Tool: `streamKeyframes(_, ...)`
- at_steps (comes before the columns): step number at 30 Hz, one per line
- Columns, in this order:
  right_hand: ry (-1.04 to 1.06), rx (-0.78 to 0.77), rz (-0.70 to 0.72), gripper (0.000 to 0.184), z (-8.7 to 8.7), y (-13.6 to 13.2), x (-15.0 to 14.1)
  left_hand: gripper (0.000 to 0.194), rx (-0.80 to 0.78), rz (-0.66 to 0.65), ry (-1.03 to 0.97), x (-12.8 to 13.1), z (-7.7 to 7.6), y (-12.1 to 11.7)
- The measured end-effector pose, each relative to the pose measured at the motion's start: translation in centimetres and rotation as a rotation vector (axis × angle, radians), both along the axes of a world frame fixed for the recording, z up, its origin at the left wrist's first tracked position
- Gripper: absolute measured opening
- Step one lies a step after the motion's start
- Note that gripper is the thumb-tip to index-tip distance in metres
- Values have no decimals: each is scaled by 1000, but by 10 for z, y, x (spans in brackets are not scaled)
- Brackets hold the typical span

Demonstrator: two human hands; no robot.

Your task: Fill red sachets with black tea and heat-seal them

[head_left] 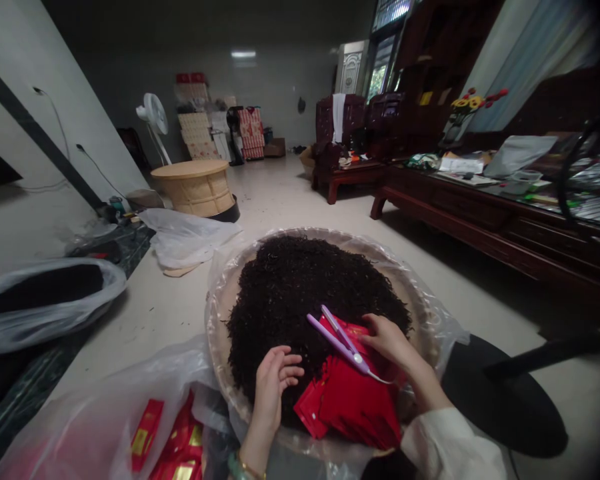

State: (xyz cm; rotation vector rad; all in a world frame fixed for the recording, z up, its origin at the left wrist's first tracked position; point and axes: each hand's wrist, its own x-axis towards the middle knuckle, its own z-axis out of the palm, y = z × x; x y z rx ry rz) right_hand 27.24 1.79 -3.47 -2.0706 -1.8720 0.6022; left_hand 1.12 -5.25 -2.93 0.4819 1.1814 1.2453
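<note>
A round basket [219, 353] lined with clear plastic holds a heap of dark, dry, twisted leaves that look like tea [305, 287]. My left hand [274, 381] hovers over the heap's near side, fingers apart and slightly curled, nothing in it. At the right side of the basket, my right hand [387, 339] has its fingers at the edge of a red pouch [353, 328], seemingly pinching it. A purple hand-held sealer [341, 343], shaped like a hair straightener with its jaws apart, lies across the pouches. Below it, a stack of flat red pouches [357, 403] rests in the basket.
A clear plastic bag [115, 400] with red and gold packets [147, 427] is at the lower left. Another bag [111, 288] of dark material stands farther left. A black round stand base [510, 407] is near my right arm. A dark wooden table [460, 207] runs along the right.
</note>
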Motion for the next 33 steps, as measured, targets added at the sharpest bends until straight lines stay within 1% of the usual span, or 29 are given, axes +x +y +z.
streamKeyframes(2,63,62,-2,30,2,0,6,51,2,-6,-5,0,-1,0)
streamKeyframes(3,92,134,-13,25,4,0,10,50,5,-9,-9,0,-2,0)
streamKeyframes(5,154,355,-11,20,14,-3,14,48,14,-13,-20,0,-3,0)
streamKeyframes(7,213,584,55,20,28,-8,10,47,21,-10,-42,0,-3,1)
streamKeyframes(9,268,727,197,19,43,-15,-3,48,39,1,-86,-2,-3,3)
streamKeyframes(11,312,792,378,17,53,-22,-24,53,68,6,-153,-5,-2,4)
streamKeyframes(13,333,800,556,17,54,-28,-47,62,82,-43,-222,-8,0,5)
streamKeyframes(15,349,802,709,19,47,-30,-64,68,76,-157,-231,-13,2,5)
streamKeyframes(17,354,776,786,21,36,-29,-74,65,97,-272,-160,-16,4,4)
streamKeyframes(18,355,748,788,22,31,-28,-77,61,114,-303,-104,-18,4,4)
streamKeyframes(20,361,673,716,27,22,-25,-81,53,142,-311,9,-20,3,3)
streamKeyframes(23,386,564,519,33,14,-23,-88,44,169,-264,178,-18,-2,3)
streamKeyframes(25,368,523,451,38,8,-24,-96,36,221,-223,301,-15,-6,4)
streamKeyframes(27,319,538,450,43,1,-27,-103,31,270,-161,402,-11,-9,4)
streamKeyframes(29,257,606,466,45,-6,-31,-107,28,284,-85,451,-9,-12,5)
streamKeyframes(33,133,759,505,50,-14,-33,-110,29,254,23,416,-6,-16,5)
